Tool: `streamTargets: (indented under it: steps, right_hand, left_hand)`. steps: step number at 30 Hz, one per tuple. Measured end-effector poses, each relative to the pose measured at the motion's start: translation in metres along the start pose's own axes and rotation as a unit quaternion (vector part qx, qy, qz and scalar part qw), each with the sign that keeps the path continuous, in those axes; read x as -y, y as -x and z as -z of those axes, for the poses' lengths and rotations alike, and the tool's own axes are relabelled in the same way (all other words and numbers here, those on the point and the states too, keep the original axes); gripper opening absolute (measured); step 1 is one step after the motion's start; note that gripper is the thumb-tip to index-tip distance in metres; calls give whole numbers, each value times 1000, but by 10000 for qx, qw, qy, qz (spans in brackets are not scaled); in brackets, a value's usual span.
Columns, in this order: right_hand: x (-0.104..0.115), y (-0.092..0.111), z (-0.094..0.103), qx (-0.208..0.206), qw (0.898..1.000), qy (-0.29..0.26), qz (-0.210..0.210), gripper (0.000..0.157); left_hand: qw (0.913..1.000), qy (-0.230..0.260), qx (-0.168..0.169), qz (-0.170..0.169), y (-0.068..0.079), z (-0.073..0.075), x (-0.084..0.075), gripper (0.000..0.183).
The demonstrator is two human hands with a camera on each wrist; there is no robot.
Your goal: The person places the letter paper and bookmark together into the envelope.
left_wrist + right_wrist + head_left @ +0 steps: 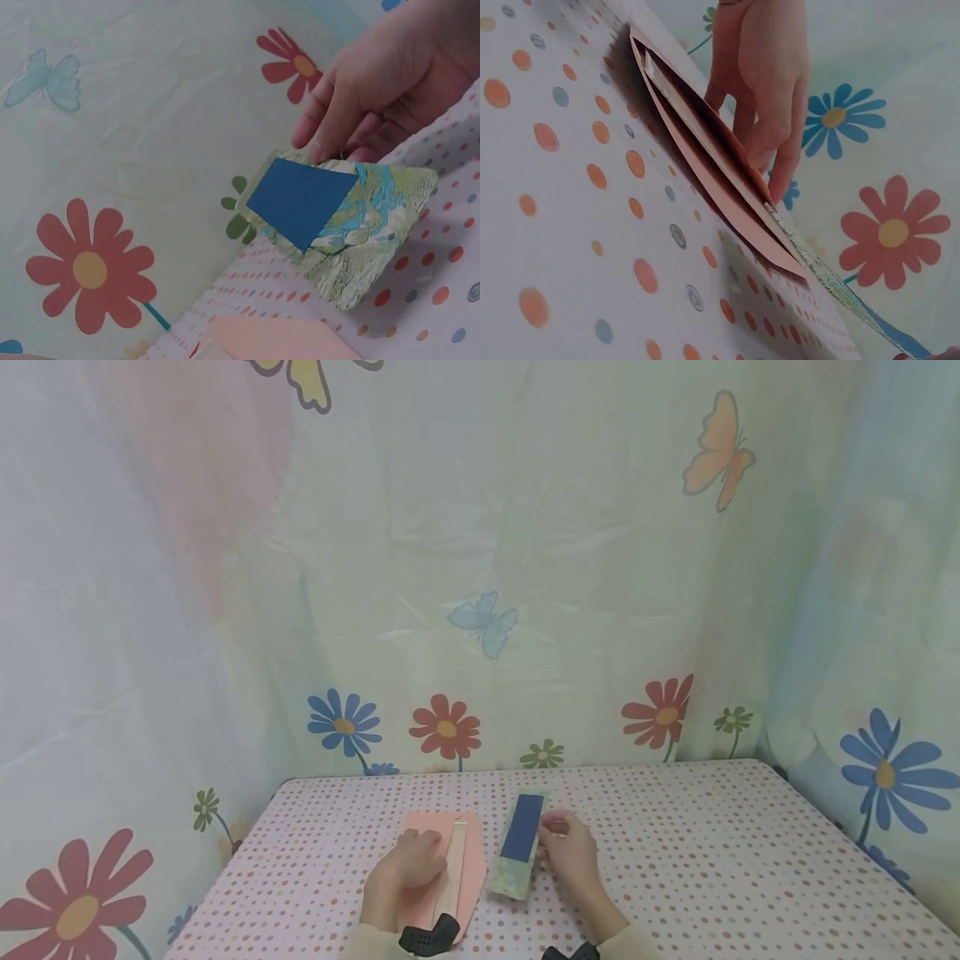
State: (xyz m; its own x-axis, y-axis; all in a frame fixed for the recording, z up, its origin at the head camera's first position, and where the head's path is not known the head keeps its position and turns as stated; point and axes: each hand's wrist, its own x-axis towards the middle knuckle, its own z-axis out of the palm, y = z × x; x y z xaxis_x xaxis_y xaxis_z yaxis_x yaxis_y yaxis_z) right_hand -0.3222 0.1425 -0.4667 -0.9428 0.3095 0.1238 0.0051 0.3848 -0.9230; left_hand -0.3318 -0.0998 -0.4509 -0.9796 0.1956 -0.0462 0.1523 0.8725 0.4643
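Note:
My left hand (412, 858) grips the near-left part of a pink paper envelope (470, 893), fingers curled at the edge of its long opening. A cream strip (452, 868) shows along that opening; in the right wrist view the envelope's mouth (705, 176) gapes around a cream edge (697, 139). To the right, my right hand (573, 852) pinches the long edge of a green, paint-textured card (512, 878) bearing a dark blue rectangle (522, 828). The left wrist view shows the card (375, 247) tilted, with thumb and fingers at its upper edge.
A table covered with a dotted cloth (675, 860) lies under both hands. Behind and beside it hangs a pale curtain (585, 568) printed with flowers and butterflies. A black strap (430, 937) sits on the left wrist and another black strap (573, 952) on the right.

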Motion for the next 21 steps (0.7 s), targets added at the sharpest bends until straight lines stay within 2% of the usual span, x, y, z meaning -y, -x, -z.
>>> streamTargets:
  steps: [6, 14, 17, 21]
  right_hand:
    - [-1, 6, -10, 135, 9998, 78, 141, 7]
    - [-1, 12, -23, 611, 9980, 123, 87, 4]
    - [-1, 14, -26, 683, 9973, 204, 175, 12]
    - [-2, 17, -28, 846, 9953, 377, 265, 37]
  left_hand:
    - [10000, 1, -15, -21, 0, 1, 0, 48]
    - [10000, 11, -40, 89, 2, 1, -3, 47]
    - [9999, -32, -31, 101, 2, 1, -4, 48]
    - [9999, -86, -28, 56, 2, 2, -4, 48]
